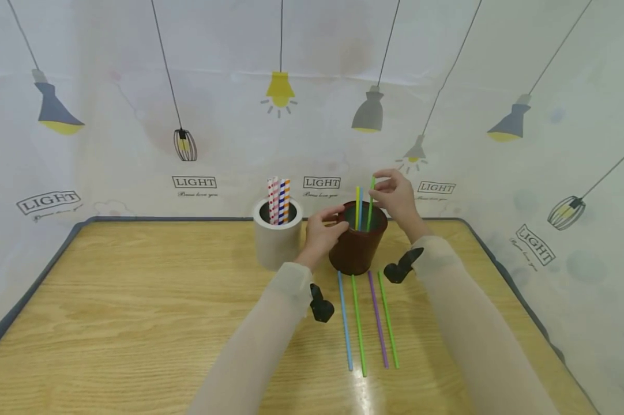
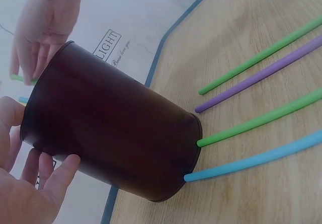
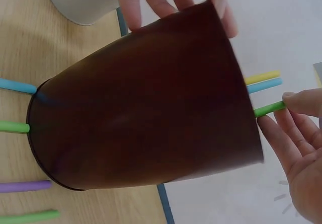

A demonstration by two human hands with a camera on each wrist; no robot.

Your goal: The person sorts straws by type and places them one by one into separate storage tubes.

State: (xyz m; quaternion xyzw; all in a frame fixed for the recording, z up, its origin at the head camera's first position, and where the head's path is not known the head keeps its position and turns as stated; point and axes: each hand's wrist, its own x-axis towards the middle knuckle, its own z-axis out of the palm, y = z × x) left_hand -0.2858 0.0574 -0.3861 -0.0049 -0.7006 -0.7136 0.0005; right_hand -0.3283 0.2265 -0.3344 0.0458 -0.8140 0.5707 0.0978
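Observation:
A dark brown cup (image 1: 350, 253) stands on the table, and my left hand (image 1: 323, 233) holds it at its upper left side, thumb and fingers spread around the rim. My right hand (image 1: 397, 199) is above the right part of that rim. Between its thumb and fingertips it pinches the top of a green straw (image 3: 269, 108), whose lower part is inside the cup. A yellow straw (image 1: 357, 206) and a blue straw (image 3: 265, 85) stand in the cup beside it.
On the table before the cup lie a blue straw (image 1: 345, 323), a purple straw (image 1: 378, 320) and two green straws (image 1: 360, 331). A white cup (image 1: 278, 248) with several patterned straws (image 1: 279, 202) stands to the left. Behind is a printed backdrop (image 1: 229, 115).

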